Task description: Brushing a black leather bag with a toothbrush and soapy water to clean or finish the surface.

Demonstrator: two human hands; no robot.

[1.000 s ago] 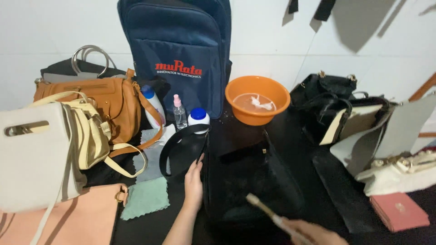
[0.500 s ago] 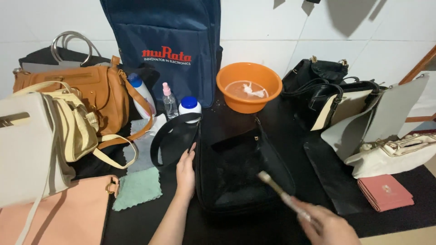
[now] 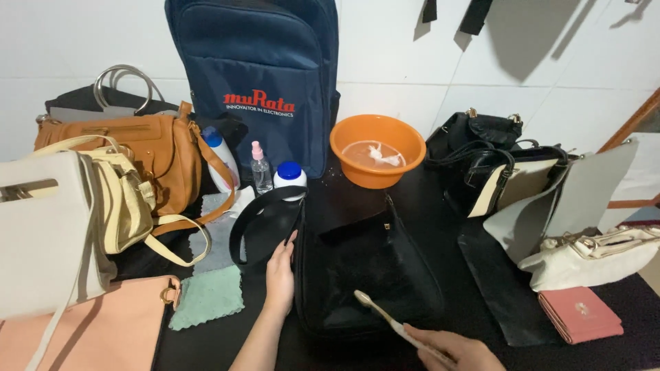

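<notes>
Here my right hand pinches a toothbrush, head pointing to ten o'clock over the black bag. My left hand, fingers together, presses the bag's nine o'clock edge.

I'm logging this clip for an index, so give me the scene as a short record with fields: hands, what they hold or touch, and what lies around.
left hand: rests on the left edge of the black bag
right hand: holds a toothbrush, head over the bag
behind bag: orange basin, spray bottle
left of bag: green cloth, tan handbag
right: pink wallet
</notes>
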